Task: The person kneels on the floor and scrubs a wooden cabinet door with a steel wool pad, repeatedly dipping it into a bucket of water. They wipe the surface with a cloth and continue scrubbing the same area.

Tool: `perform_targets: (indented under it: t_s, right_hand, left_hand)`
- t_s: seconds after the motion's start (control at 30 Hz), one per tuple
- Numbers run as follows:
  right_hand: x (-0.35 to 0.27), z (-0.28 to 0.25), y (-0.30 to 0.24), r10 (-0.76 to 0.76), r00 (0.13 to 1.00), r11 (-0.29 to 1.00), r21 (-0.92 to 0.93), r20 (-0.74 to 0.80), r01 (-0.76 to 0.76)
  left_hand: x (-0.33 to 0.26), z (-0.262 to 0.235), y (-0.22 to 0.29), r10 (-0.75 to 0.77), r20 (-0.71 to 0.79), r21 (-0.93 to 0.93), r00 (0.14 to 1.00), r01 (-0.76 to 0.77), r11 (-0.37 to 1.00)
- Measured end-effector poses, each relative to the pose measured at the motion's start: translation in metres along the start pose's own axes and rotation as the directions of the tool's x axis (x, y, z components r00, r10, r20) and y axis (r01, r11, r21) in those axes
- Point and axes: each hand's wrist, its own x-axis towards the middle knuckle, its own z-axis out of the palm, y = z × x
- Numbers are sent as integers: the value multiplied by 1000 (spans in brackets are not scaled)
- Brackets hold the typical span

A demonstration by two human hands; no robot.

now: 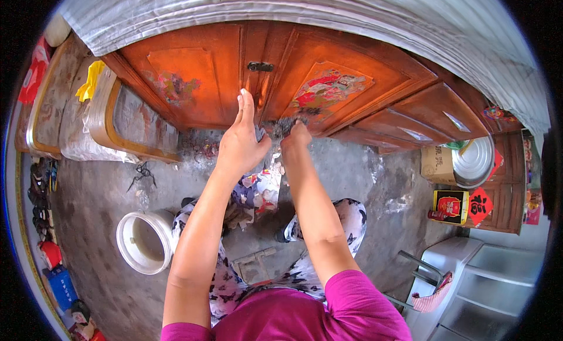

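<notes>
head view: orange-brown wooden cabinet (277, 85) at twelve o'clock, torn multicoloured paper (329, 88) clinging to its panels
left hand (241, 142): fingers straight at cabinet; cannot tell if holding anything
right hand (297, 137): curled around grey wiry scrubber (284, 127)

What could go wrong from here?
The dark scouring pad in the right grip might scratch the wooden door around the tattered picture. The bucket looks close to the left leg and could get knocked if that leg shifts. Paper scraps lie on the floor between the legs and may slide underfoot.
</notes>
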Motion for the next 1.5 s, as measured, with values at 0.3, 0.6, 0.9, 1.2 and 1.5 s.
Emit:
perform_targets:
  t_s: [0.3, 0.6, 0.9, 1.2, 1.5]
  right_hand:
    - [-44, -26, -16, 8, 949, 976, -209, 315, 61]
    - [-157, -70, -127, 176, 552, 984, -157, 815, -81]
    - [-233, -109, -147, 299, 463, 898, -411, 835, 161]
    - [-325, -150, -148, 588, 280, 711, -650, 759, 268]
    - [-386, -152, -73, 557, 56, 638, -470, 829, 610]
  left_hand:
    - [-2, -32, 1, -25, 25, -59, 999, 27, 998]
    - [-36, -73, 58, -381, 224, -67, 897, 405, 912]
    - [-99, -56, 97, -115, 22, -684, 993, 99, 723]
    - [-186, -173, 131, -54, -93, -145, 994, 40, 989]
    - [-310, -361, 5, -621, -177, -592, 764, 421, 687]
